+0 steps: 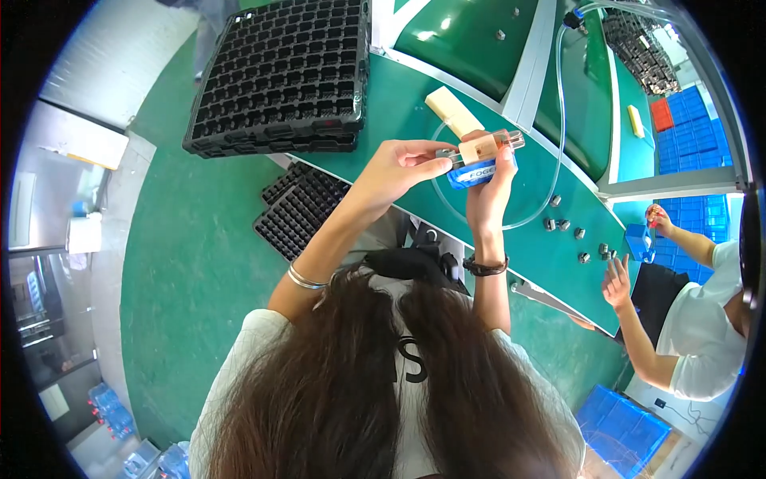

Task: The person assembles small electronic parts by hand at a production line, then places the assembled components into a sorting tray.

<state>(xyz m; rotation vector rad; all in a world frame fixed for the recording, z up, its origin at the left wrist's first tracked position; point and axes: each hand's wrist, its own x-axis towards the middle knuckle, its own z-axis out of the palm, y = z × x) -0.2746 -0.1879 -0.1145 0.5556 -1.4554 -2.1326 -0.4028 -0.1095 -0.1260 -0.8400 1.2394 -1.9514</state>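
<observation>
My right hand is closed around a small hand-held device with a blue body. A cream-coloured block sits on top of it, and a shiny metal end sticks out to the right. At the device's left end, my left hand pinches a small dark metal part; the fingertips partly cover it. Just beyond the hands, a pale yellow block lies on the green table. A clear tube loops round near my right hand.
Stacked black compartment trays stand at the table's left end, with more black trays lower down. Several small metal fittings lie to the right. A co-worker at the right holds a blue tool. White-framed green surfaces run behind.
</observation>
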